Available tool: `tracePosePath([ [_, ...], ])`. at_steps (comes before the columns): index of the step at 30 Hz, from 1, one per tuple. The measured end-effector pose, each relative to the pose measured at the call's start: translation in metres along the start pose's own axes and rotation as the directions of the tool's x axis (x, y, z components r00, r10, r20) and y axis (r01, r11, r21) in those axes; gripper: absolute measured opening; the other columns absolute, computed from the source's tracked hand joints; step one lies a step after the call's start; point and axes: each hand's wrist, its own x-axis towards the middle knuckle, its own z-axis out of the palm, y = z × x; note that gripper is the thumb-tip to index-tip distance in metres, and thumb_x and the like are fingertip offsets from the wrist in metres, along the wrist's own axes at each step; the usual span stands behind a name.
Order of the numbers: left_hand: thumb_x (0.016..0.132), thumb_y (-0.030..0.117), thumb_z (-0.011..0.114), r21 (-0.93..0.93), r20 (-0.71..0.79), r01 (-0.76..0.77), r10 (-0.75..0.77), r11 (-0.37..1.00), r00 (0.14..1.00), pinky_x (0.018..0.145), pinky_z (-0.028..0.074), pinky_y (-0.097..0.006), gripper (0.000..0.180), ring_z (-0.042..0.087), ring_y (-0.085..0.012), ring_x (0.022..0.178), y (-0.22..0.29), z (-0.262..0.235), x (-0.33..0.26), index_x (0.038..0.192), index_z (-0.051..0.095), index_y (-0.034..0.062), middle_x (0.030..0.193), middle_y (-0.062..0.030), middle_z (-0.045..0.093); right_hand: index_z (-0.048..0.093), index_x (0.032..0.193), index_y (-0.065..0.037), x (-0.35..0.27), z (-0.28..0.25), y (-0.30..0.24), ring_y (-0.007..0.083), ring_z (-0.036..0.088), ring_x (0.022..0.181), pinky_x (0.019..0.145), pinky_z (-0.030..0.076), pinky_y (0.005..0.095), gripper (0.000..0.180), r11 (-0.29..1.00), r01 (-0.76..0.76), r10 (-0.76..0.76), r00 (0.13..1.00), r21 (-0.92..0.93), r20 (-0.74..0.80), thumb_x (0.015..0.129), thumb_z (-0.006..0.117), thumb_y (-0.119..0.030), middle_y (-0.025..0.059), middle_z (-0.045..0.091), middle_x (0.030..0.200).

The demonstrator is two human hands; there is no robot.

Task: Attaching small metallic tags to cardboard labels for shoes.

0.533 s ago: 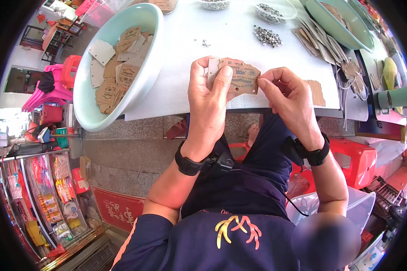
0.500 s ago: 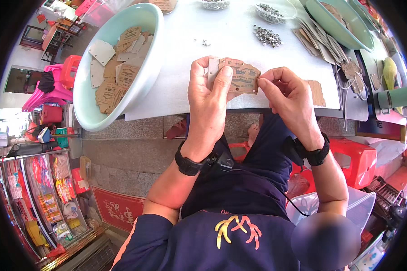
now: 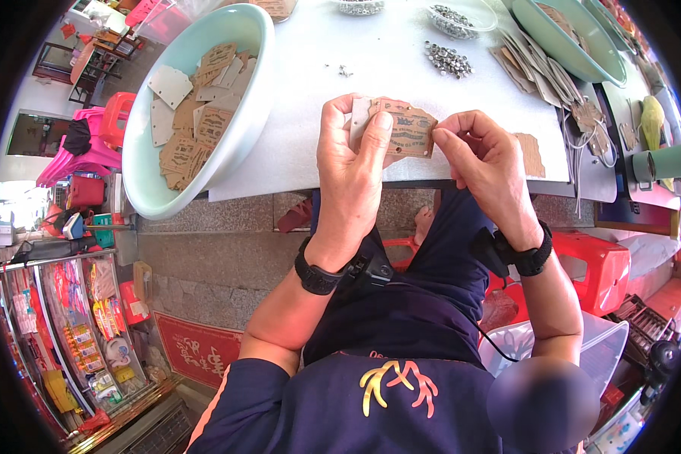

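My left hand [image 3: 349, 163] is closed round a small stack of cardboard tags, its thumb pressed flat on top. The upper tag [image 3: 410, 130] is brown with dark print, a wavy edge and small holes; a pale grey tag [image 3: 359, 115] sticks out behind it. At the right edge of the brown tag, my right hand [image 3: 486, 155] has thumb and fingertips pinched together. Whatever sits between those fingertips is hidden. Small metal studs [image 3: 448, 60] lie in a pile beyond the hands, and a few loose ones [image 3: 344, 72] lie left of it.
A pale green basin [image 3: 265, 98] of similar tags tilts at the table's left. Clear tubs of studs [image 3: 461, 24] stand at the back. To the right are stacked cardboard tags [image 3: 533, 72], another green basin [image 3: 617, 72] and a brown tag [image 3: 530, 155] on the white tabletop [image 3: 303, 83].
Both hands and the held tags have shifted very slightly to the right. The brown tag's face is angled a little differently. The grips look the same.
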Motion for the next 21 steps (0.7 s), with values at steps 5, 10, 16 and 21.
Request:
tracePosePath([
  [5, 0.099, 0.007, 0.051, 0.025, -0.003, -0.001, 0.001, 1.0, 1.0, 0.084, 0.058, -0.041, 0.024, 0.064, -0.0233, 0.101, -0.0001, -0.0001, -0.0002, 0.12, 0.041, 0.0073, 0.113, -0.0149, 0.061, 0.063, 0.095, -0.001, -0.0002, 0.0009, 0.0012, 0.0017, 0.051, 0.063, 0.054, 0.042, 0.0187, 0.014, 1.0, 0.009, -0.009, 1.0, -0.014, -0.01, 0.093, 0.063, -0.015, -0.0032, 0.061, 0.074],
  [10, 0.099, 0.008, 0.052, 0.066, -0.005, -0.026, 0.026, 0.997, 1.0, 0.084, 0.058, -0.039, 0.025, 0.065, -0.0221, 0.099, -0.0003, -0.0001, -0.0012, 0.121, 0.041, 0.0076, 0.112, -0.0142, 0.061, 0.063, 0.095, -0.001, 0.0004, 0.0008, 0.002, 0.0018, 0.051, 0.063, 0.055, 0.041, 0.0186, 0.014, 1.0, 0.011, -0.011, 1.0, -0.029, -0.018, 0.092, 0.064, -0.015, -0.0029, 0.061, 0.074],
  [16, 0.099, 0.009, 0.053, 0.089, -0.021, -0.047, 0.049, 0.995, 0.999, 0.082, 0.058, -0.036, 0.026, 0.065, -0.02, 0.098, -0.0029, 0.0011, -0.0019, 0.121, 0.041, 0.008, 0.111, -0.0137, 0.061, 0.063, 0.094, -0.001, -0.001, 0.0033, 0.0004, 0.0017, 0.052, 0.063, 0.055, 0.042, 0.0187, 0.014, 0.998, 0.035, -0.037, 0.999, -0.049, -0.033, 0.092, 0.064, -0.014, -0.0027, 0.063, 0.075],
  [21, 0.099, 0.009, 0.053, 0.095, -0.029, -0.036, 0.039, 0.995, 0.999, 0.081, 0.059, -0.035, 0.025, 0.065, -0.0194, 0.097, -0.0027, 0.0022, -0.0027, 0.121, 0.041, 0.008, 0.111, -0.014, 0.061, 0.063, 0.094, -0.001, -0.0016, 0.0034, 0.0015, 0.0018, 0.053, 0.063, 0.054, 0.042, 0.019, 0.013, 0.996, 0.065, -0.068, 0.997, -0.068, -0.041, 0.092, 0.064, -0.014, -0.0022, 0.063, 0.075],
])
